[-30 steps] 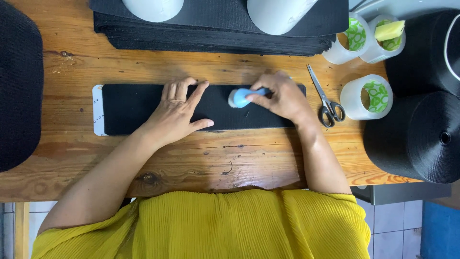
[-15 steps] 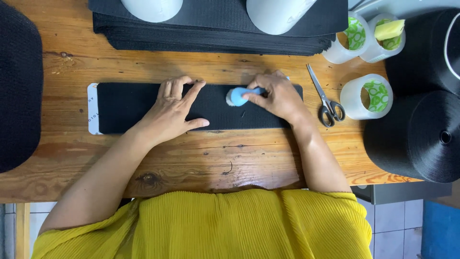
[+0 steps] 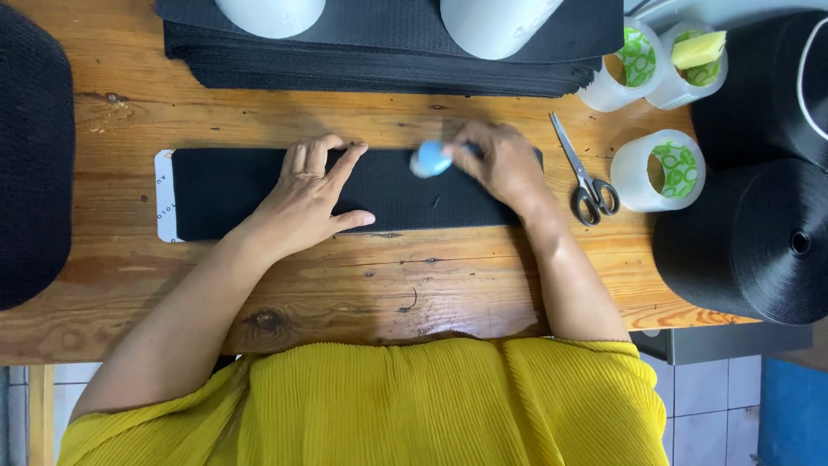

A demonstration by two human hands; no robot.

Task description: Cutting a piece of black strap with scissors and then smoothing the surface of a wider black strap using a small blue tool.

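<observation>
Head view: left hand flat, fingers spread, pressing black strip onto wooden tabletop. Right hand, grip closed around small blue tool, holds it on the strip's upper edge. Scissors just beside, tape rolls near.

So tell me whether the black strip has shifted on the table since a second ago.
Yes. The black strip slid slightly left: its right end now lies farther from the scissors.
</observation>
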